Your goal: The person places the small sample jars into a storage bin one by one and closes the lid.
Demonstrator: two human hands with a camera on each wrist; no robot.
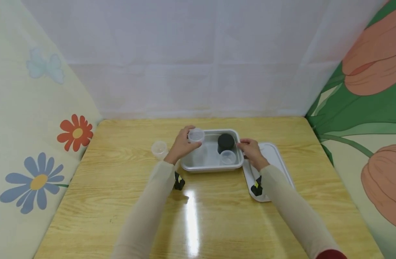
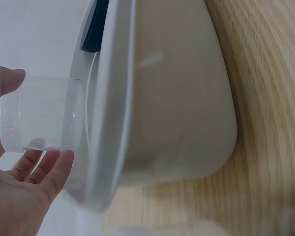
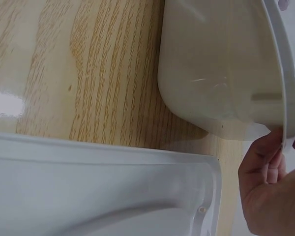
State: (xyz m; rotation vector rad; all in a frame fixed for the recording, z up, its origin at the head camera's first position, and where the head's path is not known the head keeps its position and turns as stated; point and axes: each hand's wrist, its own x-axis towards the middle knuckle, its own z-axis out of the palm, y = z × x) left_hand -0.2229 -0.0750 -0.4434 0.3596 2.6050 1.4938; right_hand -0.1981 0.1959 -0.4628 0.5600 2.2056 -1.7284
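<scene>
My left hand (image 1: 184, 143) grips a clear plastic jar (image 2: 46, 113) between thumb and fingers, at the left end of a white rectangular tub (image 1: 211, 167). In the left wrist view the jar lies sideways to the camera, overlapping the tub's rim. With thumb and fingers my right hand (image 1: 252, 151) pinches the tub's right rim, as the right wrist view also shows. Inside the tub, toward its right end, are a black cylindrical container (image 1: 225, 142) and a second clear jar (image 1: 228, 157).
A white tray-like lid (image 1: 279, 158) lies on the wooden table (image 1: 217, 216) under my right forearm. Another clear jar (image 1: 159, 148) stands left of the tub, beside my left wrist. A white cloth (image 1: 198, 72) hangs behind the table, with flower-patterned panels (image 1: 363, 126) at the sides.
</scene>
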